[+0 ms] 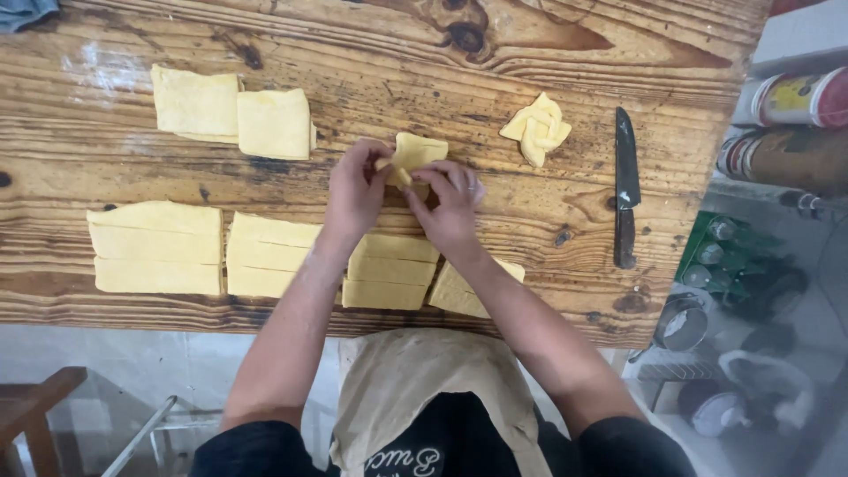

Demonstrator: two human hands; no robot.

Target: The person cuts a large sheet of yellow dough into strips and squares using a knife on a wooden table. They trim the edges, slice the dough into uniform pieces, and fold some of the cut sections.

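On a worn wooden table [495, 62], both my hands work one yellow dough square [417, 152]. My left hand [355, 190] pinches its left corner, and my right hand [450, 205] presses folded dough at its lower edge. The square is partly folded, with its upper right corner lying flat. A finished folded dough knot [537, 129] lies to the right. Flat dough squares [157, 246] lie in a row along the near edge, some under my forearms, and two more dough squares [231, 117] sit at the upper left.
A dark knife [625, 185] lies lengthwise at the table's right side. Beyond the right edge are cans [791, 99], bottles in a green crate [733, 256] and a metal pot [682, 325]. A blue cloth [25, 11] shows at top left, and a wooden stool [35, 406] below.
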